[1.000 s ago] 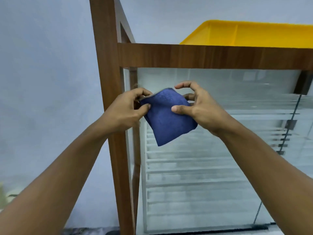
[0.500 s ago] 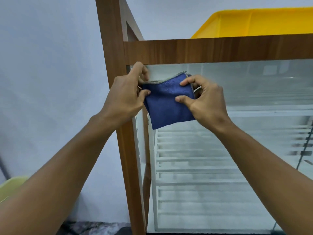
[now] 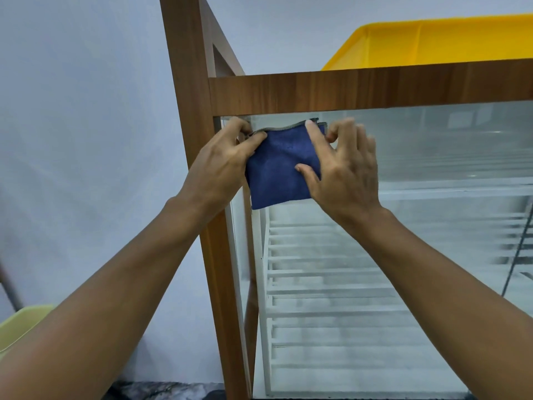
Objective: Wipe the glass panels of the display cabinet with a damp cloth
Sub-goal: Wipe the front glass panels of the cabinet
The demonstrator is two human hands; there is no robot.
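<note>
One square-folded cloth (image 3: 278, 171) lies flat against the glass (image 3: 432, 157); left hand (image 3: 222, 166) pinches its top corner. The right hand (image 3: 346, 174) grips its right edge.

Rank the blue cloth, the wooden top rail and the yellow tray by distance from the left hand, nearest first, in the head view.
1. The blue cloth: pinched by the left hand at its upper left corner.
2. The wooden top rail: just above the hand.
3. The yellow tray: sitting above the rail, farther up and to the right.
</note>
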